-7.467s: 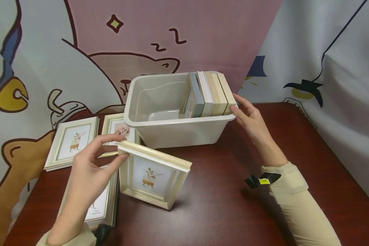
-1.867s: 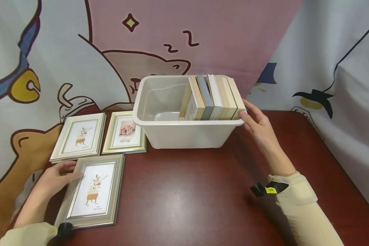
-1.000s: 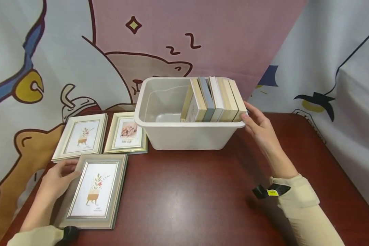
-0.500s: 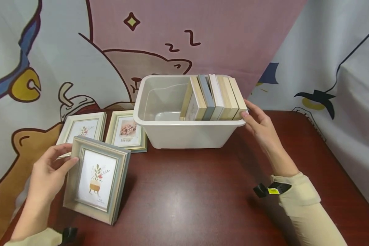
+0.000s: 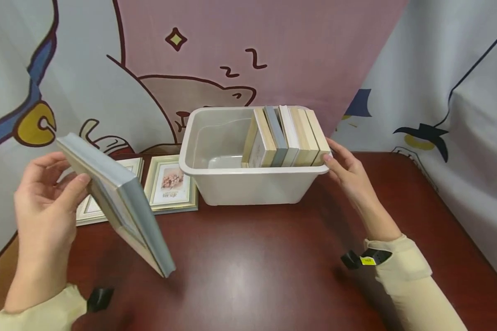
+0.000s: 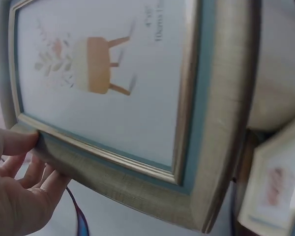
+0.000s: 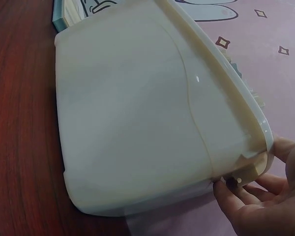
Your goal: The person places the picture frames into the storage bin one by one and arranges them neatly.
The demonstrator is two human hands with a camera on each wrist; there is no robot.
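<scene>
My left hand (image 5: 45, 197) pinches a silvery-beige picture frame (image 5: 145, 225) by one side edge, thumb on its front. The frame is lifted off the table and tilted; in the left wrist view its print of a potted plant (image 6: 91, 66) faces the camera. A white plastic bin (image 5: 252, 186) stands on the table. My right hand (image 5: 349, 179) grips the bin's right rim, with fingers curled at the corner in the right wrist view. Inside the bin, several picture frames (image 5: 278, 138) stand on edge in a row against the right end.
Left of the bin, a cream picture frame (image 5: 171, 184) with a flower print lies face up. Beside it lies a whitish frame (image 5: 92, 211), mostly hidden behind my left hand and the held frame. A cartoon curtain (image 5: 306, 50) hangs behind the brown table (image 5: 248, 257).
An earlier cream frame now stands in the bin's row. My left hand has since picked up the silvery-beige frame, raising and turning it edge-on. The right hand stays at the rim.
</scene>
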